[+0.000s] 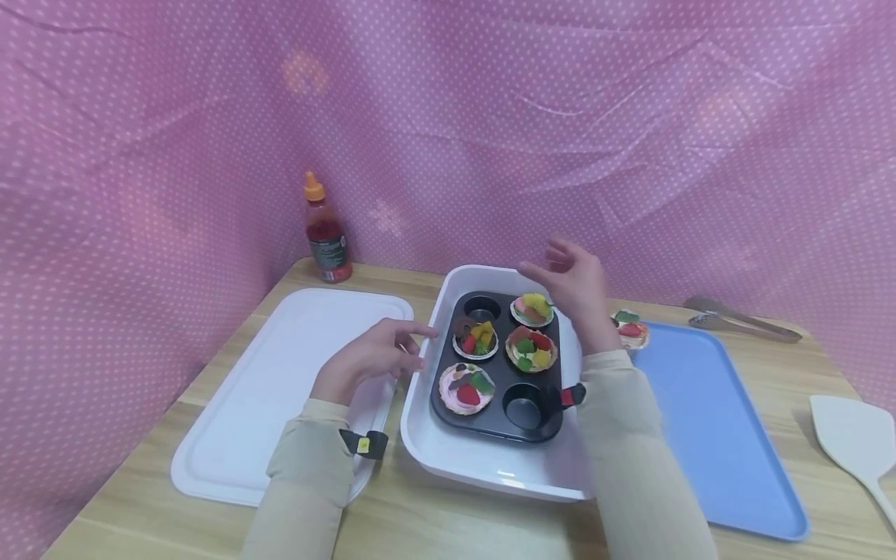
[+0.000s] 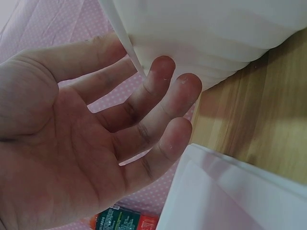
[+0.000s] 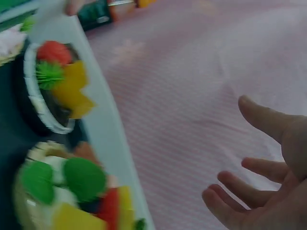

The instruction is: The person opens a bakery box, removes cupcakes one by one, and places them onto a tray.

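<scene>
A dark muffin tin [image 1: 500, 383] lies in a white basin [image 1: 476, 470]. Several fruit tarts sit in its cups: a pink-cream one [image 1: 467, 389], one with orange pieces [image 1: 476, 340], one with green leaves [image 1: 532, 350] and a yellow-topped one [image 1: 533, 309]. Beside the basin's left rim is my left hand [image 1: 378, 350], fingers loosely bent; in the left wrist view its fingertips are at the rim and outer wall. My right hand [image 1: 577, 292] hovers over the far right rim, thumb and fingers spread and holding nothing. Just past my right wrist, another tart [image 1: 630, 329] is partly hidden.
On the left lies a white board [image 1: 280, 373], with a red sauce bottle [image 1: 327, 241] behind it. A blue tray [image 1: 714, 435] is at the right. Metal tongs [image 1: 745, 320] lie behind it, and a white spatula [image 1: 850, 435] is at the far right.
</scene>
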